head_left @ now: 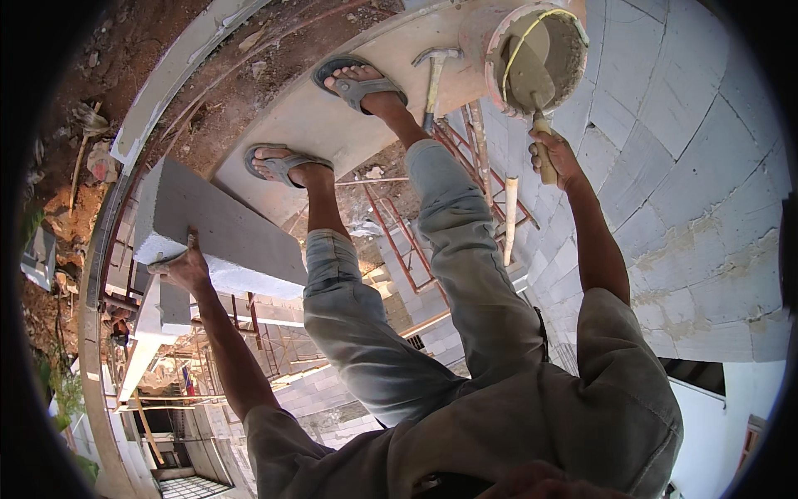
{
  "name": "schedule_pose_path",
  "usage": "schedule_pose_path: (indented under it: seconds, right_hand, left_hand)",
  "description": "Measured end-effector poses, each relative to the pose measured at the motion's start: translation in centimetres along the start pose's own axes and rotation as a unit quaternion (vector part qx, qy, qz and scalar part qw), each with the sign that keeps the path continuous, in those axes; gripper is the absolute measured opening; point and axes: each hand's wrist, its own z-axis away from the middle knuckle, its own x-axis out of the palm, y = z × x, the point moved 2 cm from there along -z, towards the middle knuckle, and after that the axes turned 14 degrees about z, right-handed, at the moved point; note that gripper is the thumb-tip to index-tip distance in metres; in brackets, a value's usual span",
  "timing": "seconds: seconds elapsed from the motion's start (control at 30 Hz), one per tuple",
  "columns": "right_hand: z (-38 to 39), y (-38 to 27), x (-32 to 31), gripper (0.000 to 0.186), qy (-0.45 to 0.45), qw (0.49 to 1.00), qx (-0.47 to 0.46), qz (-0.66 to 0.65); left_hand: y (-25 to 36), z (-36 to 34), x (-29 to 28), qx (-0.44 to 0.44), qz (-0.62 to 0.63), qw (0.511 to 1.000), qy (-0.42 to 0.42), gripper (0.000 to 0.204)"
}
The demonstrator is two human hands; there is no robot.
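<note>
Right hand (559, 160) closed round the handle of a trowel (530, 79), its blade in a bucket (491, 71); left hand (184, 268) clasping the end of a grey block (224, 216).
The trowel points away from the person at upper right, its blade over or in the grey mix (567, 62), which cannot be told exactly; a yellow handle (517, 51) arches across the bucket. On the left, the thumb presses one face of the block while the fingers lie at its near edge; the block slants just beside a pale board (357, 148). Two sandalled feet stand on that board, and a hammer (435, 79) lies on it between the feet and the bucket. To the right curves a wall of grey blocks (690, 166); red metal frames (401, 241) show below the board.
</note>
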Motion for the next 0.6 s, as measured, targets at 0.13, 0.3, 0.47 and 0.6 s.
schedule_pose_path:
  seconds: [0.13, 0.3, 0.47, 0.6]
  right_hand:
    - [0.9, 0.2, 0.1, 0.028, 0.007, 0.999, 0.019, 0.042]
    - [1.9, 0.0, 0.0, 0.029, 0.014, 0.996, 0.046, 0.074]
    - [0.2, -0.7, -0.1, 0.030, 0.040, 0.993, 0.003, 0.114]
    - [-1.7, -0.5, -1.0, 0.038, 0.142, 0.953, -0.063, 0.259]
  left_hand:
    - [2.5, 7.5, -7.3, 0.118, 0.084, 0.989, 0.004, 0.134]
    - [6.8, 12.7, -15.5, 0.110, 0.312, 0.944, -0.003, 0.110]
    - [6.3, 16.2, -20.4, 0.042, 0.460, 0.887, 0.024, 0.086]
    - [9.5, 17.5, -21.0, 0.082, 0.391, 0.916, 0.034, 0.075]
